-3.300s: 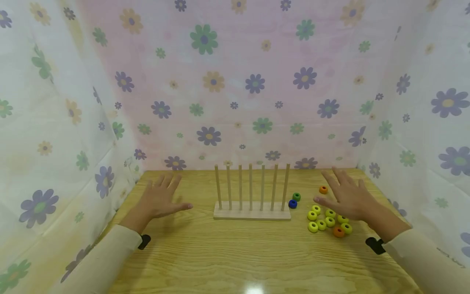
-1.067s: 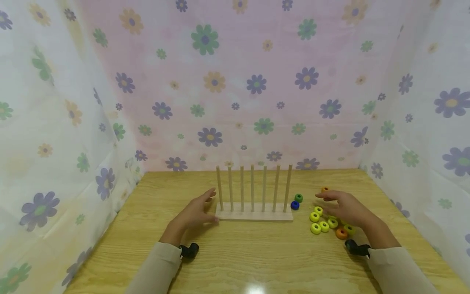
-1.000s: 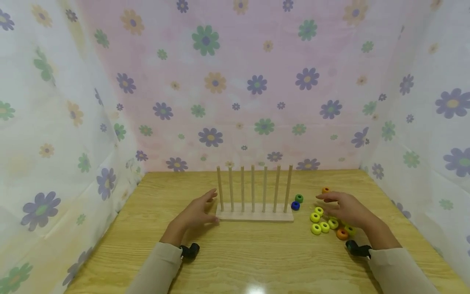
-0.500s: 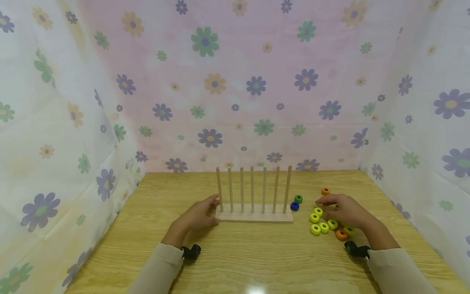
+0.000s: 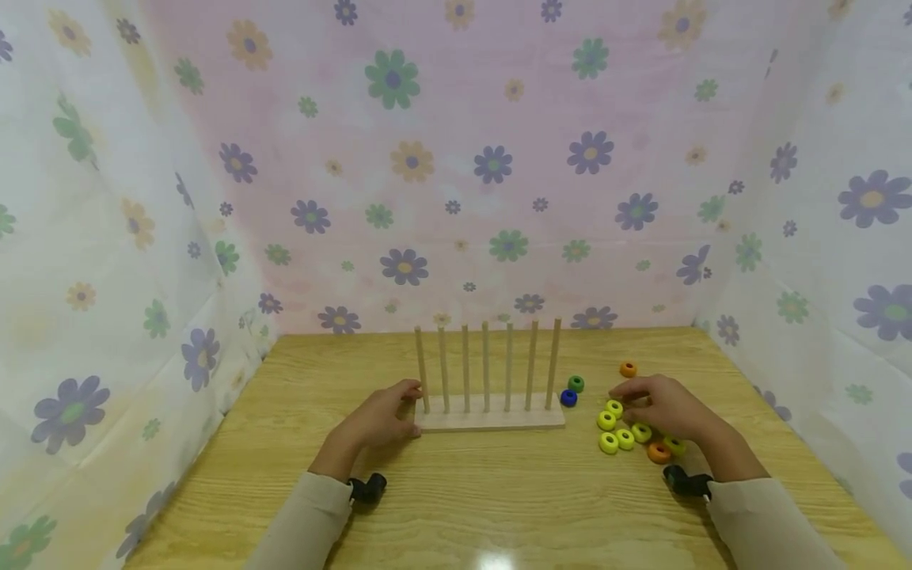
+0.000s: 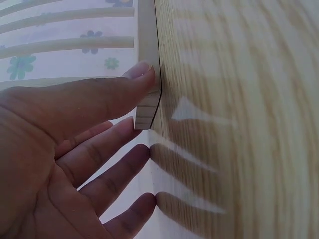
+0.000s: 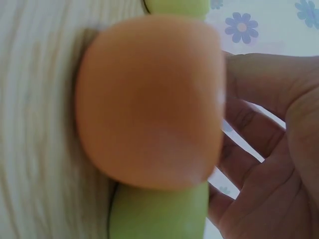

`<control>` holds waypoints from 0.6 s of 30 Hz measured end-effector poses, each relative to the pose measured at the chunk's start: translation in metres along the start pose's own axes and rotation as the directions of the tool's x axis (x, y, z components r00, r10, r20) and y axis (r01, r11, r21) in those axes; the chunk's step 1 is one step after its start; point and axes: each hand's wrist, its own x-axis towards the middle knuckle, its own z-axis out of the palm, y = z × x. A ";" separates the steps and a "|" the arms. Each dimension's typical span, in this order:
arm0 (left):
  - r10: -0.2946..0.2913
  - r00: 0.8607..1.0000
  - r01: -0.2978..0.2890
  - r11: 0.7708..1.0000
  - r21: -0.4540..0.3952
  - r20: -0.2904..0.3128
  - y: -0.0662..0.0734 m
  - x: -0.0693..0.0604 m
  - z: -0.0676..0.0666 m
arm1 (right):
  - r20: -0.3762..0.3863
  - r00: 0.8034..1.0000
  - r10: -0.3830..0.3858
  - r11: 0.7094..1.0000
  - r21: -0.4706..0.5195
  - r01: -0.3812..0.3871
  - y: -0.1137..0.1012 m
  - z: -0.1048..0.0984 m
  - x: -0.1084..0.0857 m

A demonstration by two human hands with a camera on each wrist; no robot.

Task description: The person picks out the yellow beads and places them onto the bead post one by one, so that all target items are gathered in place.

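At the centre of the head view stands a wooden peg rack (image 5: pixel 492 423), a flat base with several upright rods. My left hand (image 5: pixel 385 418) holds the base's left end; in the left wrist view the thumb (image 6: pixel 142 72) lies on its front edge and a finger reaches behind. My right hand (image 5: pixel 666 408) hovers over several yellow rings (image 5: pixel 608 442), thumb and index finger apart, with no ring visible between them. An orange ring (image 7: pixel 149 99) fills much of the right wrist view and covers the right fingertips. Part of the yellow group is hidden under that hand.
A green ring (image 5: pixel 575 383) and a blue ring (image 5: pixel 568 398) lie just right of the rack. Farther back is another orange ring (image 5: pixel 628 369). Flower-patterned cloth (image 5: pixel 456 158) encloses the wooden table (image 5: pixel 456 491) at the back and sides.
From spread poses at the sides, my left hand has moved inward to the rack's end and taken hold. My right hand has lowered over the rings, its fingers now bent. The rings have stayed in place.
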 end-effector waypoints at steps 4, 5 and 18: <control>-0.004 1.000 0.004 1.000 0.001 0.000 -0.001 0.000 -0.001 | 0.010 1.000 0.009 0.999 0.035 -0.010 0.001 0.002 0.002; -0.003 1.000 0.003 1.000 0.002 0.001 -0.001 0.000 -0.001 | 0.012 1.000 0.013 0.999 0.038 -0.014 0.001 0.003 0.002; -0.012 1.000 0.012 1.000 0.007 -0.011 0.003 -0.001 -0.002 | 0.002 1.000 0.027 0.999 -0.040 -0.027 -0.011 0.004 0.002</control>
